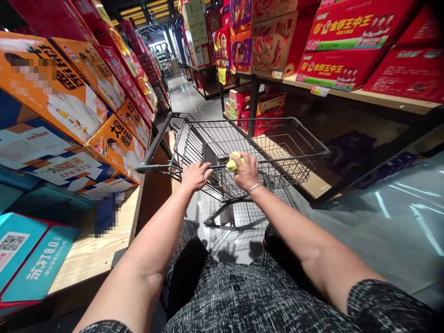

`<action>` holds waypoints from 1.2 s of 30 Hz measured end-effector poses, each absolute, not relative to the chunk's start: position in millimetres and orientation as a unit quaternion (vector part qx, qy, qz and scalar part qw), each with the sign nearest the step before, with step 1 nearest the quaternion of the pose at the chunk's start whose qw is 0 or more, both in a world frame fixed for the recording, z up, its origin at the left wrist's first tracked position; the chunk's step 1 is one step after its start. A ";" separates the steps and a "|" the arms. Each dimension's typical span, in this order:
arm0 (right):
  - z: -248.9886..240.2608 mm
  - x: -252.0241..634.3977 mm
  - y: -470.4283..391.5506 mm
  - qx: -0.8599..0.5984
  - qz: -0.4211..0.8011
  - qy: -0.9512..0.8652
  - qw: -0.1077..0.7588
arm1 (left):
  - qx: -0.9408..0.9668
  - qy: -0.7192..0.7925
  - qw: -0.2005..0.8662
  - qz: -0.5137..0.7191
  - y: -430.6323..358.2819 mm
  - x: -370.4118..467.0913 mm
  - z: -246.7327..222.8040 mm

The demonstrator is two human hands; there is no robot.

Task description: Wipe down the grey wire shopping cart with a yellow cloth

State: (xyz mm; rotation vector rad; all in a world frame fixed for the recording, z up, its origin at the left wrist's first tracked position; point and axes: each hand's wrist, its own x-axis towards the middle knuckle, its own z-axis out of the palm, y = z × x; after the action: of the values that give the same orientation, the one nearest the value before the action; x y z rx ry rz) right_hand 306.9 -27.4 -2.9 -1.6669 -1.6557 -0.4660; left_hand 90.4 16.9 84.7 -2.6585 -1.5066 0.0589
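Note:
A dark grey wire shopping cart (294, 121) stands sideways in front of me, its handle (157, 143) toward the left. My left hand (196, 176) is closed over the near top rail of the cart, close to the handle end. Farther right along the same rail, my right hand (248, 172) is closed on a crumpled yellow cloth (235, 162) and rests at the rail. The cloth is partly hidden by the fingers.
Orange cartons (52, 88) and teal boxes (45, 259) are stacked on a wooden display (93, 249) close at my left. On the right, red gift boxes (333, 69) fill a shelf (347, 96). A tiled aisle (190, 99) runs away beyond the cart.

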 end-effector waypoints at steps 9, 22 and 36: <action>16.3 324.7 -20.9 -0.668 -0.073 -0.702 0.235 | -0.827 -0.562 0.029 0.012 46.8 63.8 84.6; 0.6 414.6 7.5 -0.667 -0.081 -0.674 0.307 | -0.880 -0.472 -0.041 -0.019 49.6 92.6 82.2; -187.9 342.5 -27.0 -0.615 0.065 -0.786 0.006 | -0.886 -0.438 -0.094 -0.122 54.2 92.2 58.6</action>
State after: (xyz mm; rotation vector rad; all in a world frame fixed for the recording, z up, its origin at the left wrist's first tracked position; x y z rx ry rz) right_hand 342.5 -27.0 -187.9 -1.9246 -2.4600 0.2030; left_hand 92.2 54.2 58.6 -2.9614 -1.4646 -0.4082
